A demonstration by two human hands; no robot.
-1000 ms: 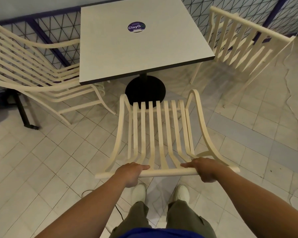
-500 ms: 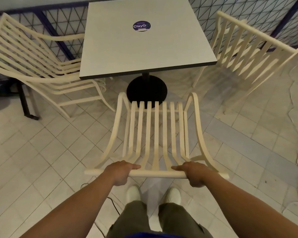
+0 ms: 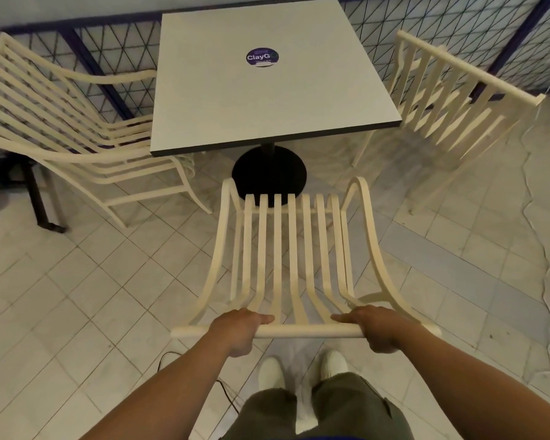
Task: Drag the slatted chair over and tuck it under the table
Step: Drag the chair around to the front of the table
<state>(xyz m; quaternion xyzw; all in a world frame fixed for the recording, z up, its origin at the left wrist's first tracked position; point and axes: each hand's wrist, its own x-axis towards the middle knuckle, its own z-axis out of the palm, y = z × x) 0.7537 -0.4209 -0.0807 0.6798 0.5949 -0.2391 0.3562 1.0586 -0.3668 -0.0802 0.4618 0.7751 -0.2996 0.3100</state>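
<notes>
A cream slatted chair [image 3: 294,249] stands in front of me, its seat facing the white square table [image 3: 267,100]. My left hand [image 3: 238,328] grips the left part of the chair's top rail. My right hand [image 3: 378,328] grips the right part of the same rail. The chair's front edge lies over the near rim of the table's black round base [image 3: 269,173], just short of the tabletop's near edge. A round purple sticker [image 3: 262,57] sits on the tabletop.
A second slatted chair [image 3: 70,128] stands at the table's left side and a third [image 3: 451,103] at its right. A wire-mesh fence [image 3: 442,23] runs behind. A dark post foot [image 3: 45,214] is at left. A thin cable [image 3: 226,389] lies on the tiled floor by my feet.
The chair has slid forward toward the table while both hands keep their hold on the top rail. I have stepped closer, so the table sits lower in view.
</notes>
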